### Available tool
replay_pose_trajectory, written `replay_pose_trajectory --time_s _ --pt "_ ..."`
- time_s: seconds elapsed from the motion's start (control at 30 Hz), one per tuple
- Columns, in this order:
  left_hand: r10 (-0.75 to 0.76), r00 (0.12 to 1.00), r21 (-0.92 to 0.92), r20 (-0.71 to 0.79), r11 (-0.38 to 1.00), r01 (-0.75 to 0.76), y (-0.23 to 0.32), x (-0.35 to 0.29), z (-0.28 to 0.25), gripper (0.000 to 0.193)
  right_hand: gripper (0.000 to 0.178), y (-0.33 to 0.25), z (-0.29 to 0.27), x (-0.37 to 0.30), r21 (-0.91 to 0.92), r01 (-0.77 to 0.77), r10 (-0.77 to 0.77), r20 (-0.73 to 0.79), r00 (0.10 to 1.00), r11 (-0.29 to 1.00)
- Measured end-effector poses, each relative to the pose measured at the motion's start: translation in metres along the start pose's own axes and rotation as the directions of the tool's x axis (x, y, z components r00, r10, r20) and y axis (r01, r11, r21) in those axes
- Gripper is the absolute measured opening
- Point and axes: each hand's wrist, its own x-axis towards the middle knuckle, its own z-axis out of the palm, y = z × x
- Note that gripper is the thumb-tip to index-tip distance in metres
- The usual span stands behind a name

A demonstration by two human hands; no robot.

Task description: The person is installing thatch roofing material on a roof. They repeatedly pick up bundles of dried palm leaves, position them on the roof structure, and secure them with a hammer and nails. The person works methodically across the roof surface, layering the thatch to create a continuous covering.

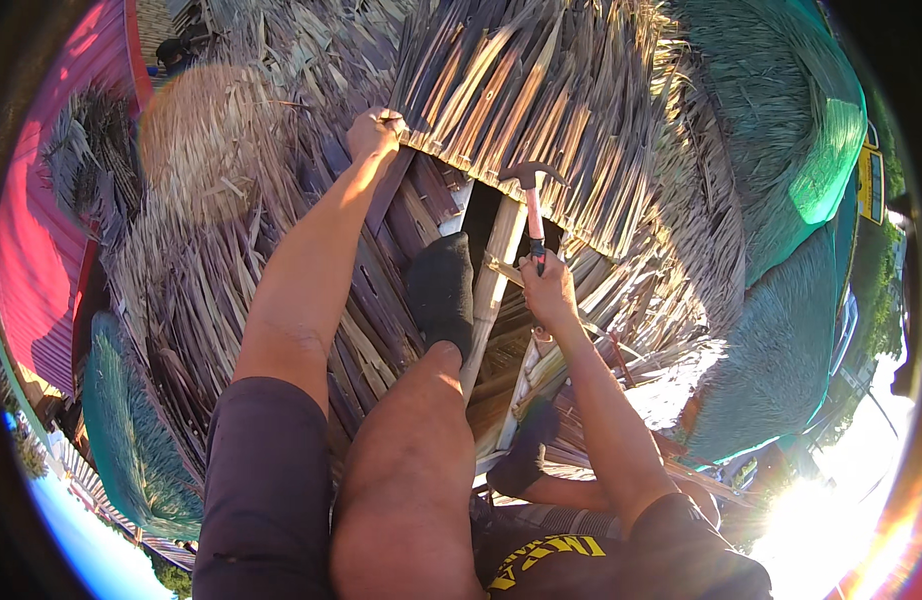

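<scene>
In my right hand (pixel 550 290) is a claw hammer (pixel 534 212), held by its dark grip with the head up. The hammer head is over the lower edge of a panel of dried leaf thatch (pixel 521 90). My left hand (pixel 377 132) is closed on the left end of that panel's edge, fingers curled around it. Below the panel, a pale bamboo pole (pixel 499 265) runs down through a gap in the roof. One foot in a dark sock (pixel 443 292) rests on the thatch beside the pole.
My other socked foot (pixel 524 460) is lower, next to the gap's framing. Older loose thatch (pixel 211 170) spreads on the left. Green netting (pixel 826 165) covers thatch on the right. A red metal roof (pixel 46 240) lies at far left; bright sun glares at lower right.
</scene>
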Motion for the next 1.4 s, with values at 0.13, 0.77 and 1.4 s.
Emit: replay_pose_trajectory --time_s 0.13,0.77,1.4 --pt "-0.188 0.982 -0.264 0.013 0.947 0.185 -0.059 -0.006 0.009 0.012 0.027 -0.003 0.016 0.013 -0.115 0.168 -0.172 -0.025 0.985 0.979" --pt "0.501 0.681 0.318 0.534 0.627 -0.711 0.013 -0.086 0.050 0.022 0.030 0.004 0.047 0.021 -0.079 0.047 -0.044 0.037 0.998 0.996" --pt "0.676 0.643 0.253 0.360 0.593 -0.765 -0.001 -0.095 0.061 0.016 0.023 -0.036 0.006 0.014 -0.193 0.314 -0.324 -0.022 0.946 0.929"
